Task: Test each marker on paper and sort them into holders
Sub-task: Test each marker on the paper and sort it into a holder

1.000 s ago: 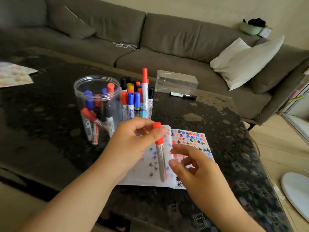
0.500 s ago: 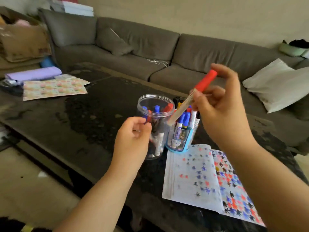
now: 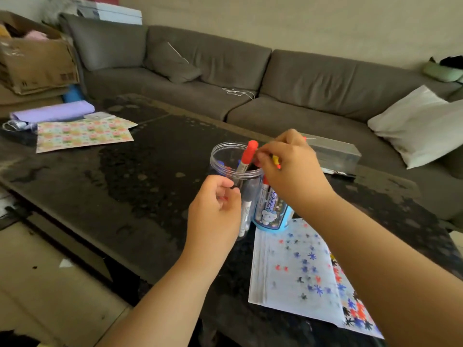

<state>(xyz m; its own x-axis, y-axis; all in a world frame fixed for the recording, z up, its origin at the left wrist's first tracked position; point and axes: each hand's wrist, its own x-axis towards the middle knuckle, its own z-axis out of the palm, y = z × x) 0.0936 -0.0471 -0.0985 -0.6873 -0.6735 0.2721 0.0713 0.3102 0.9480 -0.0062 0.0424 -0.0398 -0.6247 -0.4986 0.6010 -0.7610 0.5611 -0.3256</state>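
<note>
Red-capped marker (image 3: 246, 159) stands tilted w/ cap up toward 1 o'clock, its lower barrel already inside the clear jar (image 3: 225, 156). R hand (image 3: 288, 171) is just beside the cap at its 3 o'clock, fingers (image 3: 263, 154) curled close to it; can't tell if they actually pinch the marker or only touch it. A bit of yellow and red shows under that hand.

L hand (image 3: 215, 209) sits at the jar's 7 o'clock, against its front wall, fingers curled loosely; whether they grip the jar can't be made out. Other markers, blue and dark caps, stand inside the jar.

Blue holder (image 3: 273, 214) w/ a cartoon print is touching the jar at its 4 o'clock, more markers in it, mostly hidden by the R wrist. Test paper (image 3: 295, 271), dotted w/ red, blue and black star marks, lies on the dark worktop (image 3: 150, 176) at the holder's 6 o'clock.

Clear rectangular box (image 3: 335, 156) lies at 2 o'clock from the jar. Patterned sheet (image 3: 82, 134) at far 10 o'clock. Grey sofa (image 3: 300, 96) behind the worktop.
</note>
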